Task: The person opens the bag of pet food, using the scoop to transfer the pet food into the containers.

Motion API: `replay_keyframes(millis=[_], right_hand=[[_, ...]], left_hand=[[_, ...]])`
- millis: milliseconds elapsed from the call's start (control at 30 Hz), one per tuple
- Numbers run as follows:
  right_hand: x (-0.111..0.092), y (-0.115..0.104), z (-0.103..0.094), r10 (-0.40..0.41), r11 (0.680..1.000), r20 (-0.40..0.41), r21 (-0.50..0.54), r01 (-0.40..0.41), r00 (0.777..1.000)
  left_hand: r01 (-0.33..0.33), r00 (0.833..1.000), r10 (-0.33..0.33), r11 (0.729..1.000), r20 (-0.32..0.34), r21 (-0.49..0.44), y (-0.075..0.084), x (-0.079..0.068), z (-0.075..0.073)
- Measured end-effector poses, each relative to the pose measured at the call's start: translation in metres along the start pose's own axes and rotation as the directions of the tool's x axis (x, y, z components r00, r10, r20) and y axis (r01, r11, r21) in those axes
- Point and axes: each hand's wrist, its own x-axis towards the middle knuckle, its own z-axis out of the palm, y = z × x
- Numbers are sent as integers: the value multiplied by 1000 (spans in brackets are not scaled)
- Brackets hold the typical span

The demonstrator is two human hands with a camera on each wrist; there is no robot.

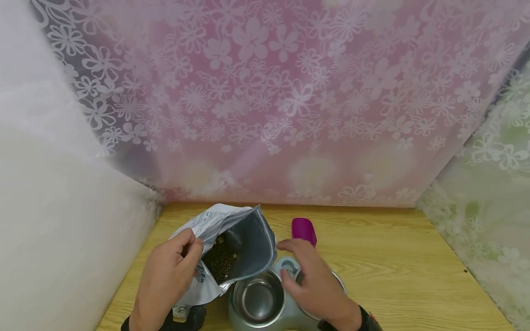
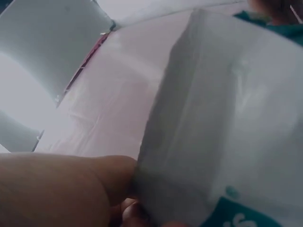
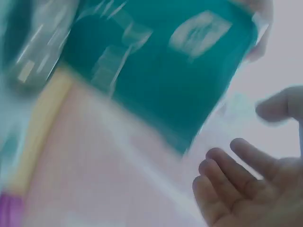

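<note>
- We pinch the left side of the bag (image 1: 253,246) between the thumb and fingers of our left hand (image 1: 163,271); this grip probably steadies the bag and helps hold its mouth apart.
- Our right hand (image 1: 316,282) holds nothing: its fingers are loose and spread, just beside the bag's right rim. The right wrist view shows a gap there, so we judge that the left hand does most of the holding.
- The bag is above the left part of the bench (image 1: 397,257), tilted, its mouth turned up towards us. That lets us look in at the brown pellets (image 1: 221,263), which lie low inside. We cannot tell whether its base rests on anything.
- Its lower rim overlaps the edge of the left bowl (image 1: 261,299) in the head view; whether they touch, we cannot tell.
- That metal bowl and the right bowl (image 1: 341,282), mostly hidden by our right hand, sit in one grey-blue stand (image 1: 237,319), which likely keeps them from sliding.
- Beyond our right hand lies a purple thing (image 1: 303,228), partly covered, seemingly within easy reach.
</note>
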Motion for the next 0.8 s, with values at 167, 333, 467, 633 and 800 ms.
replay_keyframes(millis=[167,333,467,633,800], right_hand=[[-11,42,-25,304,932,17,-211,-294,953],[-23,67,-27,507,836,185,-345,-427,842],[-32,73,-12,575,791,234,-404,-460,784],[-41,73,4,566,772,216,-475,-421,795],[-43,71,7,531,783,194,-485,-390,825]], left_hand=[[-42,999,43,998,-18,40,3,0,1],[-72,997,73,995,-7,70,4,1,0],[-82,997,81,994,11,70,3,2,-2],[-92,996,90,994,24,63,3,3,-1],[-89,996,88,995,35,48,2,2,2]])
